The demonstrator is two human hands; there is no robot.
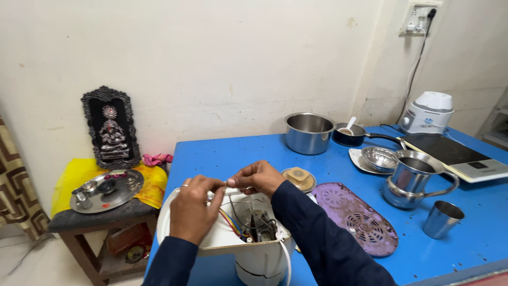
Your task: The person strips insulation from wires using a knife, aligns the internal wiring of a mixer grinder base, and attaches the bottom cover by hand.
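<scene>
Both hands, left hand (191, 212) and right hand (257, 177), pinch what seems a thin wire (225, 182) over the opened white appliance (248, 249)

Can't tell what the fingertips (225, 184) pinch, too small. The appliance (254, 254) bottom is cut off by the lower edge, and the bench (238, 151) at its right corner.
</scene>
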